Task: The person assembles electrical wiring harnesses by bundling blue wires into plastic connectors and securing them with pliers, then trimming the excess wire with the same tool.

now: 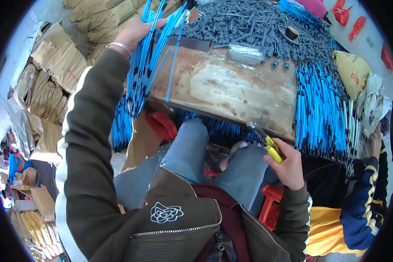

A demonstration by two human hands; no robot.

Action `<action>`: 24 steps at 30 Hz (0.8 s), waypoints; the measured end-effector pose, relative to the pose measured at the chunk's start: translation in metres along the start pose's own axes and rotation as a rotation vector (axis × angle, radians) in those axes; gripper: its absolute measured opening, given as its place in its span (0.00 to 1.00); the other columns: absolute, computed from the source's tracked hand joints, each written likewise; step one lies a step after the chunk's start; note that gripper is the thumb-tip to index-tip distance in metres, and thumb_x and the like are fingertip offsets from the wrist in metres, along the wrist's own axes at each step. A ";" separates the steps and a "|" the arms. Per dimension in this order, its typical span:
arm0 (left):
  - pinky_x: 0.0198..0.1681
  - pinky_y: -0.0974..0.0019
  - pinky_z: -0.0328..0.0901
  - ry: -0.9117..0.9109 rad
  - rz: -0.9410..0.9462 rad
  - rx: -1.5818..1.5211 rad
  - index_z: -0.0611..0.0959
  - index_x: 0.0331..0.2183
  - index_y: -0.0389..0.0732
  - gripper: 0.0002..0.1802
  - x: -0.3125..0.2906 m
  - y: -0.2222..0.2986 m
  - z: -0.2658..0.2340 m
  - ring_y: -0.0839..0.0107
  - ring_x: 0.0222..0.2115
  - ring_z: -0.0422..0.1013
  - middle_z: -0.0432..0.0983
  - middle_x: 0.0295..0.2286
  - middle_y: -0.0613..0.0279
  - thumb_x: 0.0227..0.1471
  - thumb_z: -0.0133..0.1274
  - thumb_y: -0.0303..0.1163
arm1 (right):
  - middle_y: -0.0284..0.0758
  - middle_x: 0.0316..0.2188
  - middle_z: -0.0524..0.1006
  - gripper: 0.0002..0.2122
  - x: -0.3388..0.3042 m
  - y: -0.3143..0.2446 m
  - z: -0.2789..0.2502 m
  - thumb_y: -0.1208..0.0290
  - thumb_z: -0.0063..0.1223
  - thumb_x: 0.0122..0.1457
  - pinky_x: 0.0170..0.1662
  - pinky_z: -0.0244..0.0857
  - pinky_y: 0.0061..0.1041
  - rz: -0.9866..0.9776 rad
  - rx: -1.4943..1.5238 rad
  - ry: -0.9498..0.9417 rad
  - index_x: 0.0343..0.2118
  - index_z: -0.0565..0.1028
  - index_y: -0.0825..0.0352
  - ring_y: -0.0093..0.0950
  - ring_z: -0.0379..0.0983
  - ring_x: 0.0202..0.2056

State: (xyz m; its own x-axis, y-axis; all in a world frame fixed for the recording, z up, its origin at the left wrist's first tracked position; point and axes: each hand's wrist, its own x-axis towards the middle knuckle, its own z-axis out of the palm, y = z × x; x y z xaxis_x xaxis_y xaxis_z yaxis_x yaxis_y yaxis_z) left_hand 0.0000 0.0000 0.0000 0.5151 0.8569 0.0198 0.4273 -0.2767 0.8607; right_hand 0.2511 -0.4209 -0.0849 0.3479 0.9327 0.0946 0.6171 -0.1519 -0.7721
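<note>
Table [222,85], sacks [59,56] — contents hidden, handheld blue rods [143,72]

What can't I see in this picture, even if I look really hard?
All in the head view:
- Left hand: the blue sticks it holds hide some fingers.
- Yellow-handled tool: the right hand covers part of it; its metal tip is too small and blurred.
- Sticks under the table: the tabletop and knees hide some.
- Person at right: cut off by the picture's dark rim.
</note>
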 end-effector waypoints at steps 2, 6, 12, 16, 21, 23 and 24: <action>0.41 0.59 0.64 0.451 0.013 0.421 0.73 0.40 0.33 0.28 0.024 -0.006 0.007 0.54 0.40 0.68 0.70 0.40 0.42 0.45 0.55 0.48 | 0.40 0.35 0.77 0.23 0.007 -0.002 0.002 0.76 0.63 0.42 0.40 0.67 0.24 -0.047 -0.087 -0.017 0.43 0.70 0.73 0.32 0.75 0.34; 0.45 0.59 0.61 0.916 0.620 0.743 0.73 0.38 0.34 0.24 0.063 -0.050 0.022 0.53 0.42 0.65 0.69 0.39 0.47 0.43 0.57 0.41 | 0.42 0.33 0.76 0.22 0.028 -0.010 0.005 0.76 0.63 0.41 0.38 0.67 0.24 -0.100 -0.161 0.022 0.42 0.71 0.73 0.33 0.75 0.33; 0.54 0.47 0.49 0.183 0.907 1.278 0.74 0.37 0.43 0.21 0.043 -0.070 0.045 0.50 0.53 0.52 0.60 0.47 0.51 0.34 0.57 0.29 | 0.40 0.27 0.73 0.22 0.061 0.002 0.007 0.65 0.62 0.42 0.31 0.65 0.33 -0.122 -0.385 0.160 0.40 0.70 0.68 0.38 0.71 0.28; 0.56 0.49 0.49 0.280 0.862 1.318 0.74 0.36 0.41 0.20 0.061 -0.098 0.029 0.51 0.53 0.52 0.60 0.47 0.52 0.34 0.56 0.27 | 0.39 0.28 0.73 0.20 0.090 0.001 0.013 0.60 0.60 0.44 0.31 0.65 0.32 -0.124 -0.581 0.242 0.37 0.71 0.66 0.38 0.71 0.29; 0.55 0.54 0.51 0.113 0.841 1.161 0.75 0.35 0.39 0.18 0.050 -0.078 0.038 0.51 0.51 0.55 0.63 0.45 0.52 0.36 0.56 0.26 | 0.38 0.27 0.72 0.17 0.110 0.025 0.020 0.57 0.56 0.47 0.30 0.65 0.32 -0.175 -0.741 0.280 0.33 0.72 0.66 0.37 0.70 0.29; 0.52 0.56 0.54 0.168 0.915 1.057 0.75 0.35 0.38 0.17 0.043 -0.061 0.043 0.54 0.48 0.58 0.65 0.43 0.53 0.38 0.56 0.25 | 0.38 0.27 0.72 0.14 0.112 0.037 0.008 0.58 0.53 0.50 0.29 0.65 0.32 -0.186 -0.732 0.269 0.30 0.73 0.65 0.37 0.71 0.28; 0.49 0.58 0.58 0.224 0.979 0.957 0.75 0.36 0.38 0.16 0.040 -0.051 0.044 0.57 0.45 0.62 0.67 0.41 0.54 0.39 0.55 0.24 | 0.38 0.26 0.72 0.13 0.114 0.041 0.001 0.59 0.52 0.51 0.29 0.66 0.32 -0.191 -0.729 0.264 0.29 0.73 0.65 0.37 0.71 0.28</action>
State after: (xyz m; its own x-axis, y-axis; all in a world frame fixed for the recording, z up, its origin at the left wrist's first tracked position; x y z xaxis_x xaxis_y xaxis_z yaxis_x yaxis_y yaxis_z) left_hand 0.0314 0.0289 -0.0657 0.8074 0.1689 0.5654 0.3501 -0.9084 -0.2286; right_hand 0.3157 -0.3205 -0.1066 0.2891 0.8696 0.4002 0.9572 -0.2579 -0.1310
